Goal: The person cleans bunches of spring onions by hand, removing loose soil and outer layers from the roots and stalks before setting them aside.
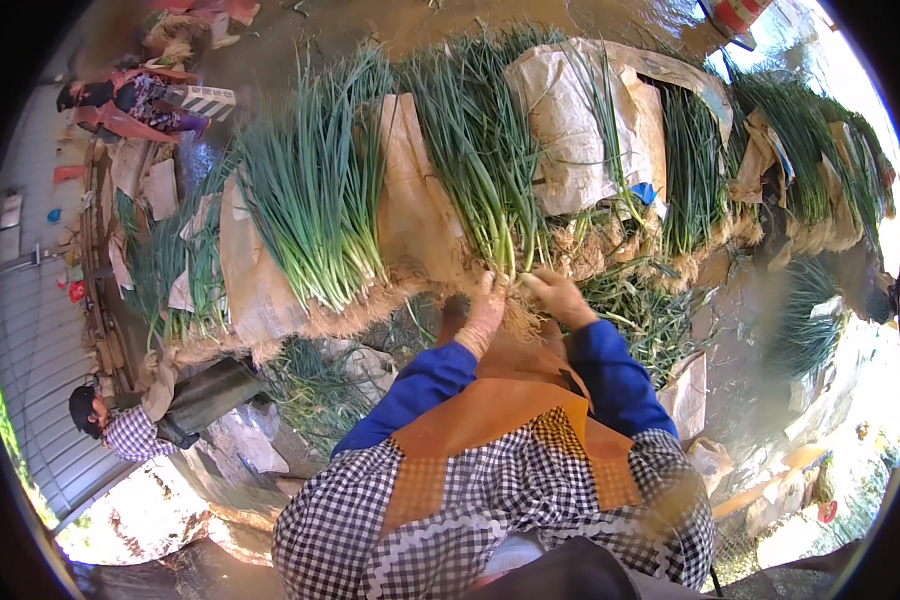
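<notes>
In front of me, my left hand (pixel 485 307) is closed around the pale lower stalks of some green onions (pixel 503 235), just above their roots. My right hand (pixel 562 299) comes in from the other side, its fingers closed at the same stalks. Brown stringy roots (pixel 522 322) hang down between the two hands. The long leaves stretch away from me over a thick pile (pixel 470 120) of green onions. To the left lies another large bunch (pixel 315 190), roots toward me.
Tan sacks (pixel 415 180) lie between the bunches, and a whitish sack (pixel 570 125) covers part of the row. Loose green leaves (pixel 635 320) are heaped at my right. Two people, one nearby at left (pixel 145 420) and one farther (pixel 135 100), are beside the row.
</notes>
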Demonstrator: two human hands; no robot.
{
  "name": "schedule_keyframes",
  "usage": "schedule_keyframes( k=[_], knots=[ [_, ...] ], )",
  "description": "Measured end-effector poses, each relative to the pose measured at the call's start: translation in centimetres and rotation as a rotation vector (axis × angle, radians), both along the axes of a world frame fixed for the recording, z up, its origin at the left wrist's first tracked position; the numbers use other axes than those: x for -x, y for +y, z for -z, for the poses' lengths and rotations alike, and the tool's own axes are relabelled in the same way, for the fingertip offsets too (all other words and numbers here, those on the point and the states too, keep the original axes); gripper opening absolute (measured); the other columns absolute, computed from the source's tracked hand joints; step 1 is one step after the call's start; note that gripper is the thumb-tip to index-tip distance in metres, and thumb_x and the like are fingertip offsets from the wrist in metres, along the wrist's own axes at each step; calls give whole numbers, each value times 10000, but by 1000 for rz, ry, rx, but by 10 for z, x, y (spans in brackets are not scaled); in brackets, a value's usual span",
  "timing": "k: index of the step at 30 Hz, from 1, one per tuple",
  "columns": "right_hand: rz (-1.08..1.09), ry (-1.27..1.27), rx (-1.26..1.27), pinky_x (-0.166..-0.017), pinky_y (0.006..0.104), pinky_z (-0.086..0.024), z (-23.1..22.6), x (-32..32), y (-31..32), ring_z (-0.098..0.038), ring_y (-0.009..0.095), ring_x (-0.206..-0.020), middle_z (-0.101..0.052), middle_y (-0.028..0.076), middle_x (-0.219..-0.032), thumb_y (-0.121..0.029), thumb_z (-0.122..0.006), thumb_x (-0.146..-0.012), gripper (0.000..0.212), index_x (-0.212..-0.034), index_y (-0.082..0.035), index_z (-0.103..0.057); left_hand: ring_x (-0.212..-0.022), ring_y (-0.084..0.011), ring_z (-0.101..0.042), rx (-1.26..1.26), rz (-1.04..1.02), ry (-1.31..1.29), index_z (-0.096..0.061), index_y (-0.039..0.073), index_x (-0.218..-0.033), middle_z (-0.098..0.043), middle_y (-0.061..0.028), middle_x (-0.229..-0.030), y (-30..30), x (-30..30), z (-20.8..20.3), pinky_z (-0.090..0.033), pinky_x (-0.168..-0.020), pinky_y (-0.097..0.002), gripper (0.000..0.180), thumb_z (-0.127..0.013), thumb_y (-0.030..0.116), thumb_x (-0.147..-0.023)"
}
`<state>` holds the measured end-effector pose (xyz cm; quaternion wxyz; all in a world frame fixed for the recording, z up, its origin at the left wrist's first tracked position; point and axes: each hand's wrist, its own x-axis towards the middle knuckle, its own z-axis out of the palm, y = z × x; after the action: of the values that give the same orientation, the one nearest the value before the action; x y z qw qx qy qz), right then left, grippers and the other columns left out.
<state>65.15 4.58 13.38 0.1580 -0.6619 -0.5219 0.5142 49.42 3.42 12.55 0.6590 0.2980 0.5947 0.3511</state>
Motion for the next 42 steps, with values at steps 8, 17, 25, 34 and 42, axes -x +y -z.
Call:
schedule_keyframes(
  k=[8, 17, 25, 34, 42],
  knots=[
    [-574, -17, -269, -544, 370, -466, -49, 37, -32, -588, 253, -574, -598, 154, -656, -252, -593, -823, 215, -720, -65, -627, -719, -117, -481, -52, -94, 139, -516, 24, -968, -527, -37, -808, -9, 21, 43, -408, -649, -250, 196, -497, 211, -912],
    [143, 752, 239, -563, 225, -422, 4, 49, 34, -488, 105, -594, -539, -12, -727, -389, -426, -916, 372, -1064, -75, -560, -635, -130, -511, -73, -203, -583, -515, 12, -1015, -536, -36, -776, -17, 20, 19, -446, -620, -287, 326, -501, 317, -900],
    [141, 1111, 577, -492, 204, -401, -27, 107, 47, -492, 111, -531, -494, 13, -586, -329, -432, -922, 284, -798, -92, -526, -741, -150, -455, -157, -247, 229, -385, 5, -1183, -517, -61, -867, -44, 41, 0, -398, -668, -278, 458, -553, 304, -880],
    [234, 932, 501, -584, 245, -421, 35, 131, 32, -503, 99, -694, -559, 8, -822, -213, -506, -889, 242, -1043, -35, -559, -891, -160, -501, 271, -659, -585, -540, 59, -1090, -549, -32, -989, -51, 58, 21, -417, -827, -282, 320, -562, 281, -860],
    [-26, 628, 253, -763, 266, -473, -71, 41, -9, -572, 146, -816, -613, 59, -967, -96, -482, -890, 200, -1031, 13, -572, -859, -198, -570, 204, -382, -750, -529, 38, -1081, -579, -86, -968, -38, 35, -24, -501, -752, -315, 357, -532, 328, -873]
  ],
)
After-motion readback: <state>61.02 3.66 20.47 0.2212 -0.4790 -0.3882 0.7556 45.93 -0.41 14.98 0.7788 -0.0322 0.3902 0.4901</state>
